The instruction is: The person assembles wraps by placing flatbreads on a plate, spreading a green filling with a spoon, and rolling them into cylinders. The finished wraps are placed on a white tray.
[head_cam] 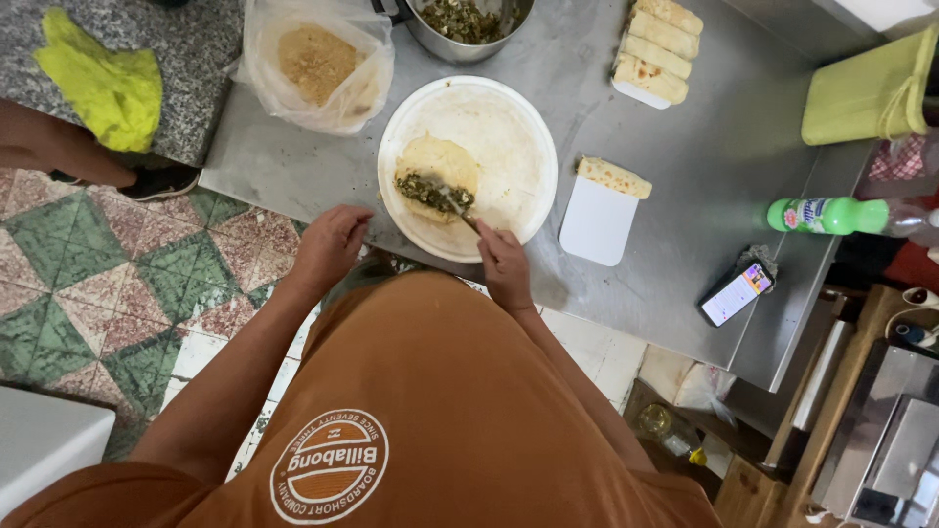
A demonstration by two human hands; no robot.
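- The bench (685, 196) is dull grey steel, scuffed in places.
- The plate (518, 117) at its middle is white, smeared pale.
- On the plate, the flatbread (435, 161) is cream-yellow, with a dark green filling (430, 193) across it.
- At 12 o'clock, the pot (460, 39) is silver, its contents dark green.
- At 11 o'clock, the clear bag (318, 64) holds tan crumbs.
- At 1 o'clock, the rolled flatbreads (657, 49) are pale gold with brown spots, on a white tray.
- At 10 o'clock, the cloth (103, 83) is bright yellow-green on speckled grey stone.
- At 3 o'clock, the bottle (827, 215) is vivid green.
- The floor (117, 284) is tiled in green, pink and white diamonds.
- The shirt (440, 391) is burnt orange with a white round print.
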